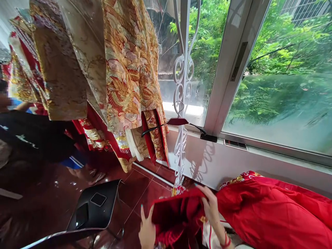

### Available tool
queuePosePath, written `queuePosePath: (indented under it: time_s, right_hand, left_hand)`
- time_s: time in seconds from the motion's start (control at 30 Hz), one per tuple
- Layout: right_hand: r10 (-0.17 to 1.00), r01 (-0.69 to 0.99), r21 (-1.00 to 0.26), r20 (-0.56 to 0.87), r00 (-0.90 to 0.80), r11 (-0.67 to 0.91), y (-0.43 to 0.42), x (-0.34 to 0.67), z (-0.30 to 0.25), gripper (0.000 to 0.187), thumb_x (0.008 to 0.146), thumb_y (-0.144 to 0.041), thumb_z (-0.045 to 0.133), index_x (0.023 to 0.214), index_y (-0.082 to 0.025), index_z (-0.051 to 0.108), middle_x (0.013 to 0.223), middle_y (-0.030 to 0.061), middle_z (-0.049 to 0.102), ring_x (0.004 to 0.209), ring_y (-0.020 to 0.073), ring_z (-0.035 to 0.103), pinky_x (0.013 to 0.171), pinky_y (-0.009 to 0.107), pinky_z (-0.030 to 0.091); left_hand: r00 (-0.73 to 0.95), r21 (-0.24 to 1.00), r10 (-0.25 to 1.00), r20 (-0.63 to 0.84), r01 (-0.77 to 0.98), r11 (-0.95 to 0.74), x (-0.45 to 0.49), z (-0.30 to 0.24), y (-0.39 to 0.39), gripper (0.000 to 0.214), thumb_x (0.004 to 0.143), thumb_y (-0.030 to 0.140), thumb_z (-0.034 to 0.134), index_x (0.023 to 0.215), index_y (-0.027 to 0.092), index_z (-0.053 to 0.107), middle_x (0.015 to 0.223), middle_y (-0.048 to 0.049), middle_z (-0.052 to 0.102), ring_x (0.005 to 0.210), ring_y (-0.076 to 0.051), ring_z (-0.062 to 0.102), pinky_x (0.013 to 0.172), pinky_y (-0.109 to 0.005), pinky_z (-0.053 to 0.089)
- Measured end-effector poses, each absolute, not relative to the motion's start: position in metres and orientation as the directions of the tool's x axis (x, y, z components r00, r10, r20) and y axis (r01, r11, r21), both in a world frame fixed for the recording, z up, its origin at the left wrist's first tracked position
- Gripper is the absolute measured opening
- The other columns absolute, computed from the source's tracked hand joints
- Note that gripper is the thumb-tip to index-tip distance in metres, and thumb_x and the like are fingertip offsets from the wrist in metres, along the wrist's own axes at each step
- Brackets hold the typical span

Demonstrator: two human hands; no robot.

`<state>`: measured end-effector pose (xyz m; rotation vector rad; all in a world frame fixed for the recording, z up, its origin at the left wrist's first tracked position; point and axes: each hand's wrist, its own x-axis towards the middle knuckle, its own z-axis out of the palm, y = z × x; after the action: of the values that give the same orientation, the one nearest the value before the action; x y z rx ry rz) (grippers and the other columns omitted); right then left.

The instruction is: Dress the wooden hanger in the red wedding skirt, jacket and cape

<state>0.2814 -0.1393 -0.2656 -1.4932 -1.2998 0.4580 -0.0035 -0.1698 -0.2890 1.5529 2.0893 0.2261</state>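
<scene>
Daylight is coming through a sliding window (280, 103) onto a white wall (228, 159) and a dark red tiled floor (142, 188). Low in my head view I am seeing a red garment (176, 214) spreading between my two hands, its upper edge running crosswise and rising slightly to the right, its dark inside facing me; the lower border of the view is cutting it off, so I cannot tell its long axis. My right hand (211, 205) is gripping its upper right corner, fingers folding over the edge. My left hand (147, 230) is touching its left edge, two fingers standing apart; whether it is pinching the cloth I cannot tell. Beyond the garment a white scrolled stand (185, 38) is rising, its foot partly hidden, and a hanger (177, 121) is hanging on it. Embroidered robes (124, 65) are hanging to the left, a black chair (105, 214) is carrying a phone (98, 199), and a blurred person in black (38, 135) is showing behind. To the right, a second red garment (272, 211) is lying near my right hand.
</scene>
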Motion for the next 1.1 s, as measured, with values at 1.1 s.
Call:
queuePosePath:
  time_s: [1.1]
  right_hand:
    - [0.706,0.476,-0.626,0.708,0.015,0.617,-0.18,0.306,-0.081,0.03,0.095,-0.016,0.053,0.073,-0.024,0.073,0.093,0.006,0.056,0.077,0.0153,0.064,0.062,0.024,0.051]
  left_hand:
    - [-0.156,0.734,0.971,0.182,0.678,-0.029,-0.028,-0.232,-0.094,0.075,0.072,0.009,0.047,0.146,0.021,0.049,0.115,-0.0089,0.044,0.099,-0.022,0.061,0.091,-0.042,0.056]
